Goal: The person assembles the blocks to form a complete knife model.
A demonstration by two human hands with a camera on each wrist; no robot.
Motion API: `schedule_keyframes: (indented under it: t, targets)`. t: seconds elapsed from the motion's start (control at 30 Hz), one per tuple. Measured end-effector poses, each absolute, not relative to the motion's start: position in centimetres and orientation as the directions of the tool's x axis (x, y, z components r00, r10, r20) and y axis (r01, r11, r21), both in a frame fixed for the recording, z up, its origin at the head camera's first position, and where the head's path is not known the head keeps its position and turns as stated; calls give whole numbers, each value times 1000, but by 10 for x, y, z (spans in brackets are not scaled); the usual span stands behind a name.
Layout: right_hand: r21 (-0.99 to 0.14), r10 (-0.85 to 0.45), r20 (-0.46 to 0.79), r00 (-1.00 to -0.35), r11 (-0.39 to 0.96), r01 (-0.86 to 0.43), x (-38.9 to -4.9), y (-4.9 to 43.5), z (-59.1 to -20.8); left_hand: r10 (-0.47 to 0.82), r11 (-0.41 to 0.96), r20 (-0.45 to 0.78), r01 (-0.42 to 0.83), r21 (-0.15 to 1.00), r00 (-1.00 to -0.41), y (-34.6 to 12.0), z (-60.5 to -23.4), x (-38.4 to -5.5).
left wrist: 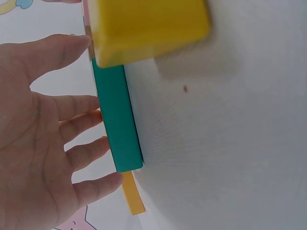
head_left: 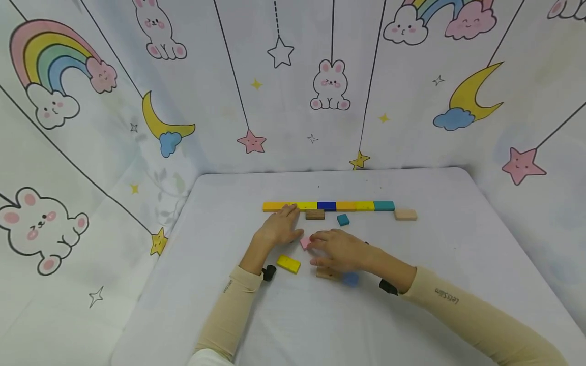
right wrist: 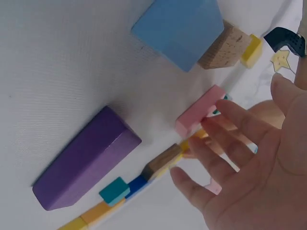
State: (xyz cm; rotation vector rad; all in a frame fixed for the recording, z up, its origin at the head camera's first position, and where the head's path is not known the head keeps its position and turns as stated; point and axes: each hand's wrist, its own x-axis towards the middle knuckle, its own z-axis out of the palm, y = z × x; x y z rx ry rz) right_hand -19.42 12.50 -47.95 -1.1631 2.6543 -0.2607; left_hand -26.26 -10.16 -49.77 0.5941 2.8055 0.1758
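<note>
Reaching to the left end of a row of blocks, my left hand has its fingers extended. Its fingertips meet the edge of a teal block in the left wrist view; the head view hides that block. My right hand hovers over the table with fingers loosely spread. A pink block lies at its fingertips; whether they touch it, I cannot tell. Nothing is gripped by either hand. A purple block lies near the right hand, mostly hidden by the arm in the head view.
Nearer me lie a yellow block, a wooden block and a light blue block. A brown block and a small teal block sit before the row. A pale wooden block lies off its right end.
</note>
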Motion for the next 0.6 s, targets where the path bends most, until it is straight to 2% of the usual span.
schedule_keyframes:
  t: [0.3,0.6]
  targets:
    - [-178,-736,-132,-664,676,-715,-192,135,-482,416,907,-238,382,175,-878,-102,-501,-267]
    - [-181,-706,-148,-692,707,-683,-195,148,-483,408,912,-257,376,165,-876,-102,-506,-272]
